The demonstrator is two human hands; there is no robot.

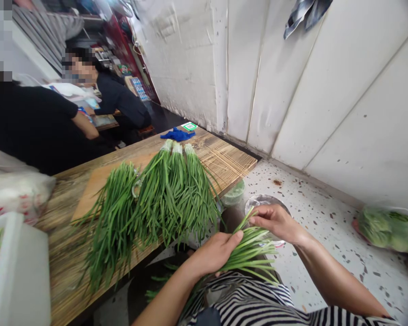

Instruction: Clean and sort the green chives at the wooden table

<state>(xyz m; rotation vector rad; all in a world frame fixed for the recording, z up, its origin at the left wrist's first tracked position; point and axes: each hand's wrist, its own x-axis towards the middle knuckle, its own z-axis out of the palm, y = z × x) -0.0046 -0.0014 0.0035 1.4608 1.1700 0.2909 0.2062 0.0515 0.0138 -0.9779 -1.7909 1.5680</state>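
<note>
My left hand (215,254) is closed around a loose bunch of garlic chives (256,253) above my lap, with the pale stem ends pointing right. At the upper edge of that bunch, my right hand (275,222) pinches the stem end of a chive between thumb and fingers. On the wooden table to the left lie tied chive bundles (182,190), their white ends wrapped and their leaves hanging over the near edge. Another pile of chives (114,217) rests beside them, partly on a wooden board (91,185).
Thin bamboo skewers (229,160) and a blue cloth (177,134) lie on the table (63,253). A white foam box (30,276) stands at left. Below the table's right corner are a lined bin (275,200) and a greenish tub (234,194). Two people sit beyond the table.
</note>
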